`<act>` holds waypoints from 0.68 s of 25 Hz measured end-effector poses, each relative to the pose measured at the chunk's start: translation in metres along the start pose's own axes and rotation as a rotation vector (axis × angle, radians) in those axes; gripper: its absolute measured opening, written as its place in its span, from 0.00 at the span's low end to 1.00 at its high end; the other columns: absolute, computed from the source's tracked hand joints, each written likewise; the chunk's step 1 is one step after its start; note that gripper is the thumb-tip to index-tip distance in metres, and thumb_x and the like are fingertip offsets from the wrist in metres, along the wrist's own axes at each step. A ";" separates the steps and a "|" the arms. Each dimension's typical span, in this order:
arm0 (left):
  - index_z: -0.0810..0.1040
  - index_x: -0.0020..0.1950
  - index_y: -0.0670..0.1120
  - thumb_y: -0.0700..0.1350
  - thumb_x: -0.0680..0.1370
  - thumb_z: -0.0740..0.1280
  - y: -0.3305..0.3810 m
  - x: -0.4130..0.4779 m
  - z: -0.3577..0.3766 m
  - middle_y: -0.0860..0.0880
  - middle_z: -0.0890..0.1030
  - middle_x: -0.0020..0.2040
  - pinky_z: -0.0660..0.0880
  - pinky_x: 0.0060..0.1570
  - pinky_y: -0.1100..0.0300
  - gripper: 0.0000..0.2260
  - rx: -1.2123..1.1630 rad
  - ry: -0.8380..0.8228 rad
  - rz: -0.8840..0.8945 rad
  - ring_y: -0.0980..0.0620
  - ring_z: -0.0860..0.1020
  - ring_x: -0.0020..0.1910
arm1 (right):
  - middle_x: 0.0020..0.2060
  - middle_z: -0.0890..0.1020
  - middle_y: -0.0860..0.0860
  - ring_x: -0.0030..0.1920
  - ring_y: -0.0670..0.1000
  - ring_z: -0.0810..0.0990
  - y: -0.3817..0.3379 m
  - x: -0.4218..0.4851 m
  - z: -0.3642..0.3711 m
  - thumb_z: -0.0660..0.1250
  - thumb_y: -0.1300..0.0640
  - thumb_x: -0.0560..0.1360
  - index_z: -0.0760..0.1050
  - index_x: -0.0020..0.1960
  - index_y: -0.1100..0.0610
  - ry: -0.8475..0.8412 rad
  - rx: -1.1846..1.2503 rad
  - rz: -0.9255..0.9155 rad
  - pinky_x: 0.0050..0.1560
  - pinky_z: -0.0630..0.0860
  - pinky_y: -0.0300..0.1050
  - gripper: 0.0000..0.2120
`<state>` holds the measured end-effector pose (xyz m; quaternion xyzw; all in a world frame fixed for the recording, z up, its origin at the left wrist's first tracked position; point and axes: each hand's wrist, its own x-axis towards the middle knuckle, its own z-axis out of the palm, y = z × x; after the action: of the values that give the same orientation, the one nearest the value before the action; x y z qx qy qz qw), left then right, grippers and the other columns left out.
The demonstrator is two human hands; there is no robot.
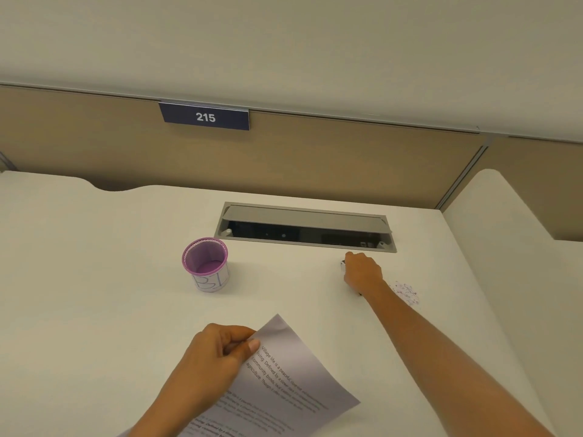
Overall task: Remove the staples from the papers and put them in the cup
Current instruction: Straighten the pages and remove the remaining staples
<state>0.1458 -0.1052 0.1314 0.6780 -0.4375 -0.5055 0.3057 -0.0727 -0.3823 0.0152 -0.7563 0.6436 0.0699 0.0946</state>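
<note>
My left hand (217, 351) pinches the upper left corner of the printed papers (284, 383), lifting them off the white desk near its front edge. My right hand (361, 272) reaches far forward, its fingers curled around a small tool, probably a staple remover (343, 265); only a white tip at the left and a dark bit below the wrist show. A purple mesh cup (206, 263) with a white paper label stands upright at the desk's middle left, well apart from both hands. Whether staples lie inside it cannot be seen.
A recessed grey cable tray (304, 228) with its lid raised sits in the desk just beyond my right hand. A small patch of scattered specks (407, 293) lies right of my right wrist. A tan partition with a "215" sign (205, 116) closes the back.
</note>
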 end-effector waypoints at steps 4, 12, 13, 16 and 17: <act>0.85 0.46 0.54 0.44 0.80 0.65 -0.002 0.001 -0.001 0.50 0.87 0.40 0.79 0.50 0.48 0.10 -0.002 0.013 -0.018 0.47 0.86 0.41 | 0.56 0.81 0.59 0.51 0.58 0.83 0.015 -0.014 -0.034 0.69 0.59 0.76 0.72 0.64 0.62 -0.197 0.891 0.253 0.53 0.79 0.49 0.17; 0.86 0.43 0.50 0.42 0.80 0.64 0.017 -0.011 0.002 0.47 0.87 0.39 0.79 0.46 0.51 0.12 0.008 -0.040 0.009 0.44 0.86 0.40 | 0.54 0.84 0.60 0.54 0.61 0.83 0.019 -0.139 -0.076 0.74 0.58 0.69 0.79 0.57 0.60 -0.349 1.727 -0.047 0.48 0.82 0.49 0.17; 0.86 0.44 0.49 0.42 0.80 0.64 0.020 -0.016 0.001 0.46 0.87 0.40 0.79 0.44 0.54 0.11 0.000 -0.071 0.005 0.45 0.86 0.39 | 0.55 0.83 0.59 0.55 0.60 0.82 0.019 -0.155 -0.080 0.76 0.53 0.66 0.81 0.55 0.56 -0.327 1.688 -0.096 0.49 0.81 0.48 0.19; 0.86 0.47 0.44 0.44 0.80 0.65 0.030 -0.031 -0.004 0.44 0.87 0.44 0.79 0.44 0.56 0.10 -0.010 -0.199 -0.010 0.40 0.85 0.44 | 0.55 0.84 0.53 0.56 0.56 0.81 0.018 -0.194 -0.094 0.73 0.44 0.66 0.81 0.54 0.50 -0.248 1.523 -0.246 0.51 0.80 0.47 0.19; 0.85 0.48 0.43 0.44 0.80 0.65 0.033 -0.035 -0.006 0.43 0.87 0.45 0.80 0.47 0.53 0.10 -0.013 -0.232 -0.011 0.39 0.85 0.46 | 0.55 0.84 0.52 0.56 0.55 0.82 0.018 -0.204 -0.100 0.72 0.44 0.68 0.80 0.55 0.51 -0.241 1.476 -0.294 0.52 0.81 0.46 0.18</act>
<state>0.1389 -0.0878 0.1758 0.6152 -0.4631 -0.5849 0.2547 -0.1248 -0.2120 0.1578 -0.5618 0.4013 -0.3098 0.6537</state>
